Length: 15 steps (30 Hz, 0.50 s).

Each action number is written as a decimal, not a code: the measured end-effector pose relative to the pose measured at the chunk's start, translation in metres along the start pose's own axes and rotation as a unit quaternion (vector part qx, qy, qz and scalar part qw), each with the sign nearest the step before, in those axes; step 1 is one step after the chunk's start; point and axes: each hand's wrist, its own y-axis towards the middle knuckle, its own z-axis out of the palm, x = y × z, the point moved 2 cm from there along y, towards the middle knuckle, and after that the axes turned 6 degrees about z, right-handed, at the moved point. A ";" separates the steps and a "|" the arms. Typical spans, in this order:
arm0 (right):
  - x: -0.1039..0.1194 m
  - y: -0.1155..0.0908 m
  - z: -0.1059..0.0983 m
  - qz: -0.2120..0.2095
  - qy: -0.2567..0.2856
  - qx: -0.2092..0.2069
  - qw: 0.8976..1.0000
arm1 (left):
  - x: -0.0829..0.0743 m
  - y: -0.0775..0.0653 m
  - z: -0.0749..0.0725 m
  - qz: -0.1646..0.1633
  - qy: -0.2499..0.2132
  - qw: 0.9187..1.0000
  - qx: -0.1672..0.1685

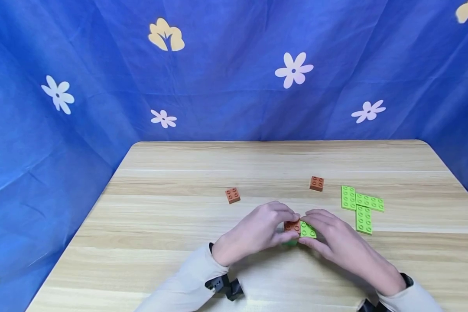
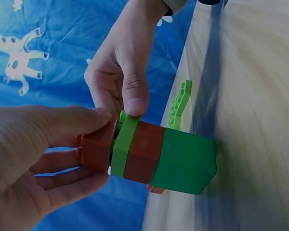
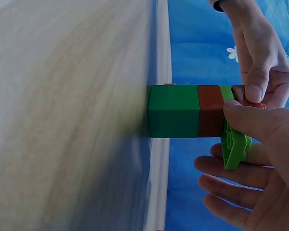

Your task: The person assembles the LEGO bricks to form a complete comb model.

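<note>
A small stack stands upright on the table: a dark green block at the bottom, a reddish-brown brick on it, then a light green studded plate that juts out to the right. My left hand pinches another reddish-brown brick between thumb and fingers, over the plate's left part. In the left wrist view this brick is slightly tilted, with a narrow gap showing between it and the plate. My right hand holds the plate, thumb at its near edge and fingers at the far side.
Two loose reddish-brown bricks, a left one and a right one, lie beyond the hands. Right of the stack lie three light green plates close together. A blue patterned curtain hangs behind the wooden table.
</note>
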 end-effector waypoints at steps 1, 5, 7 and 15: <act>0.000 0.000 0.000 0.002 0.000 0.000 1.000 | 0.002 0.000 0.001 -0.006 -0.022 1.000 -0.005; 0.000 0.000 0.000 0.005 0.002 -0.001 1.000 | 0.011 -0.003 0.006 -0.042 -0.113 0.992 -0.037; 0.000 0.000 -0.001 0.004 0.001 -0.001 1.000 | 0.014 -0.006 0.009 -0.060 -0.134 0.988 -0.056; 0.000 0.001 -0.001 0.018 0.004 0.011 1.000 | 0.021 -0.014 0.022 -0.109 -0.191 0.968 -0.118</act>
